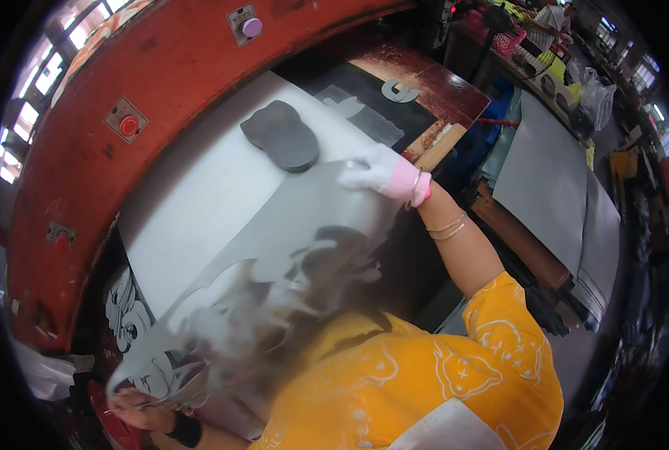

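Your gloved right hand (383, 174) and bare left hand (143, 409) each clamp the cut-out grey sheet (274, 247) over the white table (199, 187).

bare white board (199, 187) open, dark cutting die (282, 135) blocking its top

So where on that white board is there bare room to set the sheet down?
The white board is bare between the dark sole-shaped die and the red press arch, down to its near-left edge. The right side is crowded: the cut grey sheet, held by the right hand and left hand, covers it.
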The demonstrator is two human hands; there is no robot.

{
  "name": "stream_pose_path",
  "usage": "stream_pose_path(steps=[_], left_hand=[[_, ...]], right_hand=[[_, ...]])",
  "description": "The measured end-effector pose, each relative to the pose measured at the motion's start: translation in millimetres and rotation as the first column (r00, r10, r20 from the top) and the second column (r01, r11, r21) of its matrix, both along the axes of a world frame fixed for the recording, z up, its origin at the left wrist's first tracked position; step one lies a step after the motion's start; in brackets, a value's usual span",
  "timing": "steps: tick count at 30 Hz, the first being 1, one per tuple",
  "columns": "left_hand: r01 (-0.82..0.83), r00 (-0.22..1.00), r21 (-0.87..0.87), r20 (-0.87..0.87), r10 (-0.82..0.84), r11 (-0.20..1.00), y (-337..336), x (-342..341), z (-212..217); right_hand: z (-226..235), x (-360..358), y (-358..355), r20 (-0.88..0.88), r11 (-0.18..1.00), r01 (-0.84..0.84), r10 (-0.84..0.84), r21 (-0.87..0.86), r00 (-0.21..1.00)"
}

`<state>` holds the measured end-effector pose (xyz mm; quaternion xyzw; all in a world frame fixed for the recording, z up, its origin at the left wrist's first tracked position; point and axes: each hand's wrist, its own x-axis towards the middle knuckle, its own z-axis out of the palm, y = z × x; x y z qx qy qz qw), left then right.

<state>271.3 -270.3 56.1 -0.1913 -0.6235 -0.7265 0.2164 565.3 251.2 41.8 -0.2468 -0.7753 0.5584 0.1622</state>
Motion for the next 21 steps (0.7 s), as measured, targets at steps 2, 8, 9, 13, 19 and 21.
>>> stream_pose_path(steps=[2, 8, 9, 13, 19, 21], left_hand=[[-0.246, 0.969, 0.191, 0.019, 0.247, 0.95, 13, -8, 35], [0.3, 0.9, 0.091, -0.358, -0.249, 0.95, 70, 0, 103], [0.357, 0.879, 0.043, -0.354, -0.32, 0.933, 93, 8, 102], [0.458, 0.804, -0.12, -0.365, -0.468, 0.881, 221, 58, 93], [0.676, 0.486, -0.389, -0.403, -0.775, 0.626, 391, 164, 92], [0.717, 0.303, -0.486, -0.429, -0.851, 0.5, 444, 214, 93]], right_hand=[[15, 7, -1, -0.181, 0.999, 0.005, -0.014, -0.048, 0.983], [4, 133, -22, -0.466, 0.978, 0.043, -0.135, -0.203, 0.875], [-4, 163, -30, -0.387, 0.992, 0.127, -0.116, 0.003, 0.915], [-48, 294, -103, -0.129, 0.893, 0.449, -0.445, 0.001, 0.886], [-82, 448, -255, -0.068, 0.249, 0.959, -0.968, -0.133, 0.241], [-75, 494, -314, -0.076, -0.094, 0.996, -0.993, -0.007, -0.094]])
